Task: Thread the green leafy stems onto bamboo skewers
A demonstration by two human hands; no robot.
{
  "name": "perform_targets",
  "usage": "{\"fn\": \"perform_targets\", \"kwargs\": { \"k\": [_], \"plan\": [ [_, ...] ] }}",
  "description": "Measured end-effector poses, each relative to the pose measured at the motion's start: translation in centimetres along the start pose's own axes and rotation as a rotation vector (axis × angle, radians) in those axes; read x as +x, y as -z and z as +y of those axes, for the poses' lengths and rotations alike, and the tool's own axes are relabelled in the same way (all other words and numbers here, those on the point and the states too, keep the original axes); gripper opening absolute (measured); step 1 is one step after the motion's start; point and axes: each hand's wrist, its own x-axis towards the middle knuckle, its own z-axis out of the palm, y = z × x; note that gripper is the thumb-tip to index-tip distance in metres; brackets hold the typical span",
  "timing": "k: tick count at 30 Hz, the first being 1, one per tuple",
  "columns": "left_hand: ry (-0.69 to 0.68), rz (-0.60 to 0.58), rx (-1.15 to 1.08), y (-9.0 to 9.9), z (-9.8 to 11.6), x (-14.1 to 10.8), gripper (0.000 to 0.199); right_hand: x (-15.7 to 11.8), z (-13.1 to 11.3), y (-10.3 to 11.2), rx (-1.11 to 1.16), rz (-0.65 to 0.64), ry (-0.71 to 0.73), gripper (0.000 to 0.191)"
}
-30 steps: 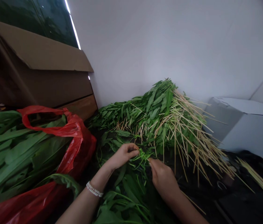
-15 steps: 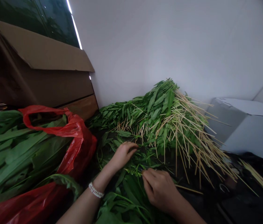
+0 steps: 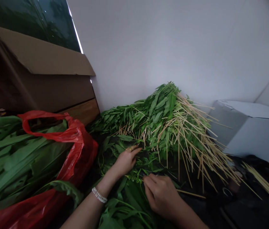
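Both hands worked low over dark ground, the left hand (image 3: 125, 160) with fingers half stretched and loosely apart above scattered narrow green leaves (image 3: 148, 161), the right hand (image 3: 159, 192) curled narrow around a thin tan wooden stick (image 3: 191, 193), whose tail came out past the outer side of that hand, while the exact pinch at the fingertips was too dim to tell; a small clump of bright green leaf pieces (image 3: 134, 176) sat just beside the right fingertips, below the left palm; a white beaded bracelet (image 3: 99, 195) circled the left wrist; broad dark green leaves (image 3: 127, 213) lay nearer the body, between the forearms; beyond both hands rose a heap of leafy green bundles on pale wooden skewers (image 3: 159, 106); left of the left hand stood a shiny red plastic bag (image 3: 78, 140), with an open brown cardboard box (image 3: 53, 89) farther off, and well right of the right hand, a white box (image 3: 256, 136)
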Motion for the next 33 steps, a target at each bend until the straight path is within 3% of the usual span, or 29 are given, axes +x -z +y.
{"fn": "perform_targets", "kwargs": {
  "k": [5, 14, 18, 21, 25, 33],
  "plan": [
    [-0.027, 0.008, -0.010, -0.5, -0.2, 0.0, 0.058, 0.0, 0.0, 0.2, -0.009, -0.015, 0.003, 0.017],
    [0.006, 0.128, -0.186, 0.1, -0.4, 0.4, 0.014, 0.0, 0.4, 0.1, -0.049, 0.023, -0.035, 0.021],
    [0.072, 0.278, -0.290, 1.5, 0.3, 0.5, 0.014, 0.1, 1.2, 0.1, -0.120, 0.111, -0.136, 0.029],
    [0.211, 0.355, -0.564, 2.4, 1.0, 0.6, 0.017, 0.1, 1.6, 0.2, -0.124, 0.130, -0.225, 0.032],
    [0.321, 0.256, -0.896, 2.8, 1.8, 0.6, 0.026, 0.2, 2.0, 0.4, -0.054, 0.144, -0.328, 0.034],
    [0.405, 0.226, -1.045, 2.7, 2.1, 0.6, 0.036, 0.0, 2.0, 0.1, -0.006, 0.188, -0.348, 0.035]
  ]
}}
